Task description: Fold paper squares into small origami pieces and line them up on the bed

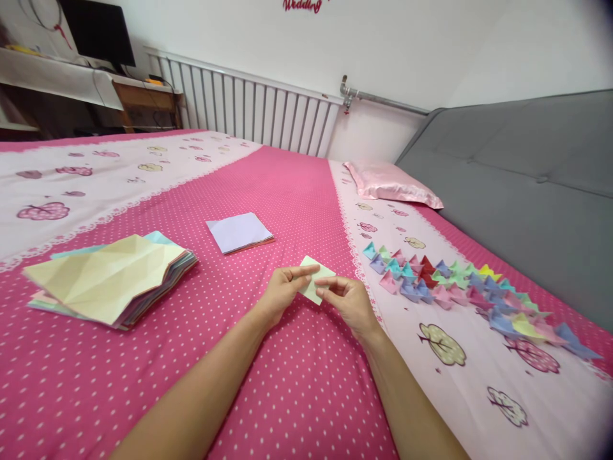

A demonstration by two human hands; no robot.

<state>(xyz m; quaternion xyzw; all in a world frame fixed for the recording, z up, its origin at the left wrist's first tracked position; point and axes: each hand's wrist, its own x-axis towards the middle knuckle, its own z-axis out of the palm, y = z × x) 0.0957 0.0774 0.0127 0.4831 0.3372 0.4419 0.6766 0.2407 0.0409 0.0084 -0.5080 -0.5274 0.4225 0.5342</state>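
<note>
Head view, one frame.

- Left hand (282, 291): centre of frame, just above the bed (268, 191); thumb and fingers pinched on the left edge of the paper (312, 280).
- Right hand (347, 301): just right of centre, fingertips closed on the paper's right edge; the two hands nearly touch.
- Paper: pale green, small, folded, held between both hands slightly off the pink dotted sheet, centre of frame.
- Creased stack (115, 281): left of frame, many-coloured sheets with fold lines, pale yellow on top, lying on the bed well apart from the hands.
- Flat stack (239, 231): above and left of the hands, small squares, pale lilac on top.
- Folded pieces (469, 291): right of frame, a long cluster of small pointed shapes in blue, pink, green, yellow and red, on the pale band of the sheet printed with trees.
- Pillow (393, 182): pink satin, upper right of centre, against the grey headboard (527, 172).
- Radiator (249, 105): white, upper centre, along the wall.
- Monitor (98, 29): dark, upper left, above a wooden desk (143, 96).
</note>
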